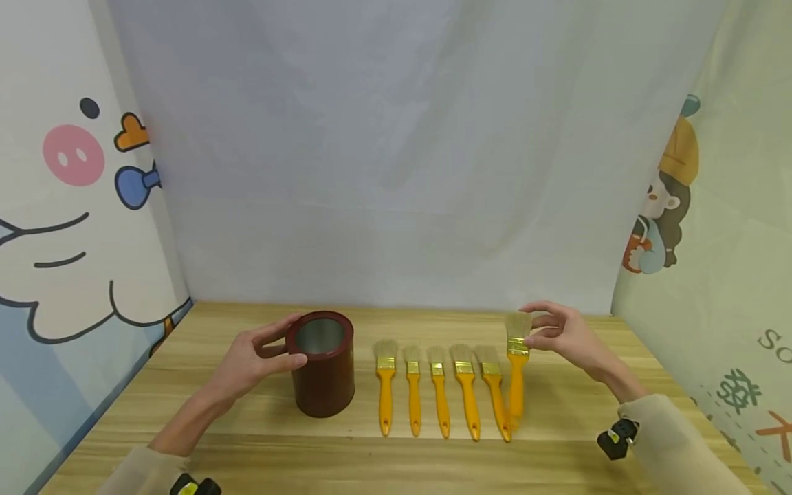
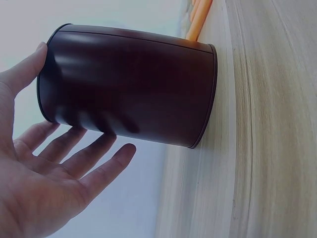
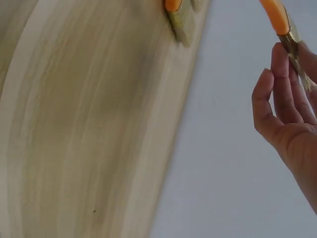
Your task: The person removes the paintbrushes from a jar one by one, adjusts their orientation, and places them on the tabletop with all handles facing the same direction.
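A dark red cylindrical container [image 1: 324, 385] stands upright on the table, its round mouth open at the top. My left hand [image 1: 254, 361] grips it near the rim from the left, thumb on the near side and fingers on the far side. In the left wrist view, the thumb [image 2: 32, 67] touches its upper edge. My right hand [image 1: 566, 337] pinches a paintbrush [image 1: 516, 385] by its metal band, bristles up and yellow-orange handle pointing down. In the right wrist view, the fingertips [image 3: 280, 57] lie along that brush's band.
Several more paintbrushes [image 1: 440, 392] of differing widths lie in a row between the container and the right hand, bristles toward the back. The wooden table [image 1: 371, 464] ends at a pale cloth backdrop [image 1: 396, 172]. Printed cartoon sheets [image 1: 68, 247] hang at both sides.
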The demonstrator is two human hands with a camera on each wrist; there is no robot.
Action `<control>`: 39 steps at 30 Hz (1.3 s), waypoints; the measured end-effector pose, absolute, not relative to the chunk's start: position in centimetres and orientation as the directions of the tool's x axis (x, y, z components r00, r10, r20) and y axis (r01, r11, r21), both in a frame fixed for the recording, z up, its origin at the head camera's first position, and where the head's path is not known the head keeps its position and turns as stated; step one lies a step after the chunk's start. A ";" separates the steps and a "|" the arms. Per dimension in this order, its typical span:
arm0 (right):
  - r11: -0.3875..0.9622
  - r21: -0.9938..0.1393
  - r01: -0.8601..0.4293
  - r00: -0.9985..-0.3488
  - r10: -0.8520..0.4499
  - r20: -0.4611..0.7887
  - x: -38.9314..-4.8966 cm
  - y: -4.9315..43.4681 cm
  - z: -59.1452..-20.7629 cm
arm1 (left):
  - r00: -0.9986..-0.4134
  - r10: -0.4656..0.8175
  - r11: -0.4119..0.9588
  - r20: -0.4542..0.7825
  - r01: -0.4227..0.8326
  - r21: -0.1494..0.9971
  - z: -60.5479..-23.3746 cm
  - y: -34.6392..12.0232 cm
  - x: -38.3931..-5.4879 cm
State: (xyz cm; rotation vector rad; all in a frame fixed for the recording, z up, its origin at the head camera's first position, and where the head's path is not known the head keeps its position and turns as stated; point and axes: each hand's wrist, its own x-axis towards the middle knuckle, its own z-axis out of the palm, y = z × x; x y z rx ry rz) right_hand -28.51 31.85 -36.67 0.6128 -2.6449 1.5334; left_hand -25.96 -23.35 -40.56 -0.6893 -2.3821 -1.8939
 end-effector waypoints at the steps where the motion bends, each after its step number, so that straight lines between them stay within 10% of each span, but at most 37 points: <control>1: 0.448 -0.834 -0.323 -0.929 -0.320 0.188 -28.7 32.4 -36.9 | -0.901 0.325 0.165 0.286 0.352 0.922 -40.6 -23.4 -26.0; 11: 0.451 -0.878 -0.161 -0.945 -0.327 0.006 -30.7 34.6 -39.6 | -0.899 0.326 0.171 0.293 0.360 0.917 -40.5 -23.4 -26.1; 39: 0.614 -0.747 -0.254 -0.929 -0.370 0.012 -32.8 34.3 -42.7 | -0.900 0.324 0.158 0.290 0.354 0.922 -40.6 -23.6 -26.2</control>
